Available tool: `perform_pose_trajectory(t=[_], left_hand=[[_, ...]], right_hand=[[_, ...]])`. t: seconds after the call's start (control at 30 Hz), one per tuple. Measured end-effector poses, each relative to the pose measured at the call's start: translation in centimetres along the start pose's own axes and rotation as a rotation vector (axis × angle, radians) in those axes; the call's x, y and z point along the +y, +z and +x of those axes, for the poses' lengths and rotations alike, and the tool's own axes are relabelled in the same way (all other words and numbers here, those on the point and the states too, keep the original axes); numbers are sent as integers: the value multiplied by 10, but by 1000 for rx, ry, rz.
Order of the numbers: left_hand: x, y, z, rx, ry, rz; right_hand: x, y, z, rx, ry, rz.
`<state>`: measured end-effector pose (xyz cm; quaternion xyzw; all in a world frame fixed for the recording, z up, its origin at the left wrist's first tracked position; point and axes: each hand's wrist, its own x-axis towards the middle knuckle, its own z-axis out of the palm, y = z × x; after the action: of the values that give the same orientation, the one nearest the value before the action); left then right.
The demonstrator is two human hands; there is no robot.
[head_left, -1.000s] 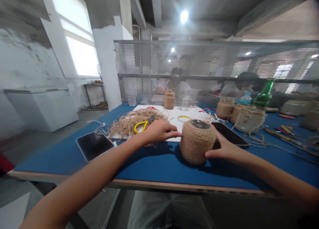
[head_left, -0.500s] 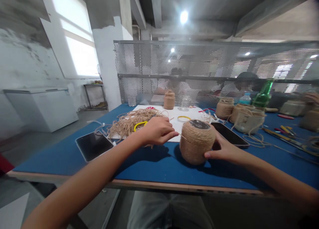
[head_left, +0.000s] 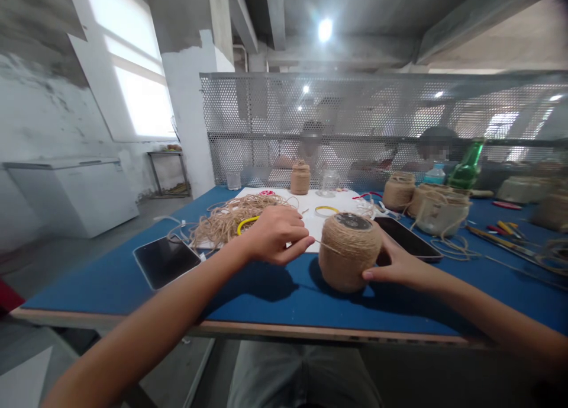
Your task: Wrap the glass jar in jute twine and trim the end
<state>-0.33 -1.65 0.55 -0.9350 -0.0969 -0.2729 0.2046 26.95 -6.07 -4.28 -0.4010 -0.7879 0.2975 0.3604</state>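
A jar wrapped in twine [head_left: 348, 257] stands upside down on the blue tabletop, its dark glass base facing up. My right hand [head_left: 390, 263] grips it from the right, thumb on the near side. To the left, my left hand [head_left: 281, 235] is closed on a strand of twine [head_left: 320, 242] that runs to the jar's wrapped side. Behind that hand lies a loose heap of twine [head_left: 222, 221], with the yellow handle of what looks like scissors [head_left: 245, 224] partly hidden by the hand.
Phones lie at left [head_left: 166, 261] and right [head_left: 408, 239]. A wrapped jar [head_left: 300, 179], a clear jar [head_left: 328, 184] and a yellow tape ring [head_left: 327, 210] are at the back. More jars [head_left: 444, 214], a green bottle [head_left: 465, 168] and pens stand or lie right. People sit beyond a perforated screen [head_left: 266, 112].
My left hand has drawn very slightly left, away from the jar, with the strand still in its fingers. My right hand keeps its hold on the jar.
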Motion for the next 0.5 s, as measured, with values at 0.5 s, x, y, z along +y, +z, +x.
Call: perform_pose_trajectory(t=[0.5], left_hand=[[-3, 14, 4, -194, -134, 85]], right_hand=[[-3, 3, 1, -10, 24, 158]])
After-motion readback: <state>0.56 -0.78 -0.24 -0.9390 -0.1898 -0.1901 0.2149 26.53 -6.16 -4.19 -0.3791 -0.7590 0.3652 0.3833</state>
